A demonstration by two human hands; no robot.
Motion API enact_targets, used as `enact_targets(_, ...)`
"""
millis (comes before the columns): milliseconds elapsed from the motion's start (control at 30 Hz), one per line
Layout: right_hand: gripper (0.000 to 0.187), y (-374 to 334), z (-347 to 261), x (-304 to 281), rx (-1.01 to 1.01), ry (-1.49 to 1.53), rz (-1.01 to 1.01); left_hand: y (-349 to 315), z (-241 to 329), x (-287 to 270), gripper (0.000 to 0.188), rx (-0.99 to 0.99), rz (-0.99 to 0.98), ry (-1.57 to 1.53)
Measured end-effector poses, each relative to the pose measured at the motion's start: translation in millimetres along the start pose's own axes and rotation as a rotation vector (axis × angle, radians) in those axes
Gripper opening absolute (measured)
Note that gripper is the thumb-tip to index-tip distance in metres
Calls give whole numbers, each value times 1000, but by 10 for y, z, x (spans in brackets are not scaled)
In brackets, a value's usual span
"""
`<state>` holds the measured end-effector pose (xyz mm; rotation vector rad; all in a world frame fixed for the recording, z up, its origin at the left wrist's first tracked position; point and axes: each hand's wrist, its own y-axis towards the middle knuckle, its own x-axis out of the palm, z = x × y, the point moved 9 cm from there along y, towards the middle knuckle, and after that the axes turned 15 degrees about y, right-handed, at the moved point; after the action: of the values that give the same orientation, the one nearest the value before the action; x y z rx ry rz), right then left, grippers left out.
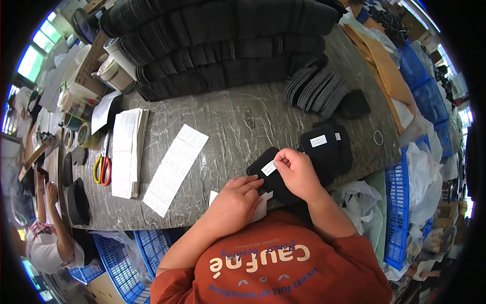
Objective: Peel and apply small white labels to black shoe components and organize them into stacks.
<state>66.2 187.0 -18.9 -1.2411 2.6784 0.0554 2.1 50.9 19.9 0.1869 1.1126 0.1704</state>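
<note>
A small white label (269,168) lies against a flat black pad (259,160) with rounded corners, close in front of me. Its right end is pinched between the thumb and fingertips of my right hand (298,175). My left hand (236,199) is closed around a white paper sheet (261,208), which sticks out on both sides of it. The left fingertips touch the pad's near left side. Most of that sheet is hidden under the hand. Just right of the right hand, another black pad (310,152) carries a white label, overlapping further labelled pads.
Tall rows of black pads (217,76) stand along the back. A loose label sheet (174,169), a paper stack (124,157) and scissors (103,168) lie leftward. Blue crates (397,207) flank the table's right edge. Another person (53,243) works at far left.
</note>
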Motion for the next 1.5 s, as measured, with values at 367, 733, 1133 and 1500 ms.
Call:
enact_targets(367,6,21,10,27,-31,-88,32,2,-5,19,9,8,-14,9)
enact_targets(733,10,18,32,3,-71,-87,41,95,70,104,11,88,-73,222)
enact_targets(1133,30,-27,-93,-45,-255,-454,191,83,49,123,10,65,-80,179)
enact_targets(1500,17,-241,-114,-407,-338,-109,450,28,-74,152,6,5,-118,48)
